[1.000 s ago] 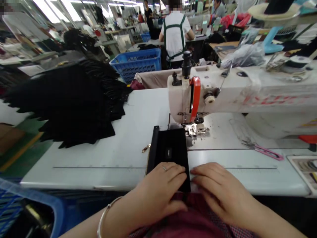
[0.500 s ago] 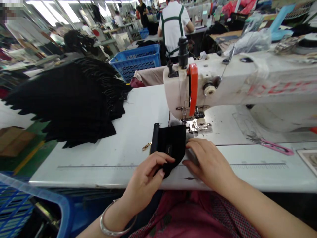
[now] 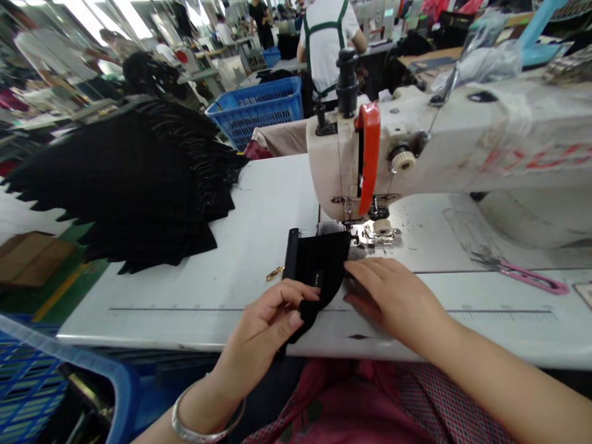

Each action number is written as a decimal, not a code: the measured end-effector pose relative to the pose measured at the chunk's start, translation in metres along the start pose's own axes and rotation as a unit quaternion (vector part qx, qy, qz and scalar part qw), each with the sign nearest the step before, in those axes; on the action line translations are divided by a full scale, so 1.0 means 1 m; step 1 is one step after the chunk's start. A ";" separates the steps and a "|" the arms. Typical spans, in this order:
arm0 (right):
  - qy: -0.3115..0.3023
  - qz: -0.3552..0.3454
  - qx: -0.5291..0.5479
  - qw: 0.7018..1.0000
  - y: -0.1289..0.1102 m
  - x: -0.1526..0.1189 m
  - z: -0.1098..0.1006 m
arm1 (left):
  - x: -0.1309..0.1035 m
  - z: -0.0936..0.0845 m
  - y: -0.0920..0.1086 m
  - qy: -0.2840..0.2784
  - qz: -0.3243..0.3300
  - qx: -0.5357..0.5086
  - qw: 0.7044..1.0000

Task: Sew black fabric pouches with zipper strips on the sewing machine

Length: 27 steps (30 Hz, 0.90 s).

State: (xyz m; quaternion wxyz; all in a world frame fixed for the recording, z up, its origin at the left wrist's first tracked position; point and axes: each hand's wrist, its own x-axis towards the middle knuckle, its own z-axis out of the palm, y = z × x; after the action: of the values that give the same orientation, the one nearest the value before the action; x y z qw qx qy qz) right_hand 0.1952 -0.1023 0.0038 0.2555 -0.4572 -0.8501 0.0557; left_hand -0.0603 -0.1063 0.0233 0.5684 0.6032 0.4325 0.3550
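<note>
Left hand (image 3: 259, 330) pinching near end of black fabric piece (image 3: 330, 250), by tabletop's (image 3: 268, 216) front edge; right hand (image 3: 400, 299) at its side, grip unclear. I judge: positioning at sewing machine (image 3: 326, 176); next move needs edge flat, aligned.

The black fabric piece (image 3: 328, 251) lies on the white surface (image 3: 185, 290), its far end roughly level and its far right corner at the metal presser foot (image 3: 370, 234) of the sewing machine. It is matt and dark, with a stiffer, slightly glossy black strip (image 3: 291, 254) along its left side. A small dark label (image 3: 317, 279) with pale lettering, too small to read, sits near its middle. The near end is bunched and lifted in the left grip (image 3: 268, 320), curving the right edge inward. A gold-coloured metal clasp (image 3: 275, 273) lies just left of the strip.
</note>
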 end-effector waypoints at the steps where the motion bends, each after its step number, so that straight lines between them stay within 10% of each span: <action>1: -0.020 -0.012 -0.011 1.000 0.003 0.003 -0.002 | 0.000 0.000 0.000 0.000 -0.003 -0.014 1.000; 16: 0.004 -0.078 -0.009 0.997 0.026 0.014 0.002 | 0.003 -0.003 0.003 0.024 0.019 -0.159 0.987; 27: -0.028 -0.111 0.010 0.993 0.027 0.015 0.004 | 0.011 -0.011 0.017 0.005 0.015 -0.041 0.999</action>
State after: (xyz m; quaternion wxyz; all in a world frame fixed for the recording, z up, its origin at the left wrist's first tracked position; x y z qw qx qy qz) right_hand 0.2069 -0.0742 -0.0030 0.2407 -0.3552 -0.9020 0.0487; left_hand -0.0643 -0.0919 0.0410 0.5854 0.5838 0.4114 0.3838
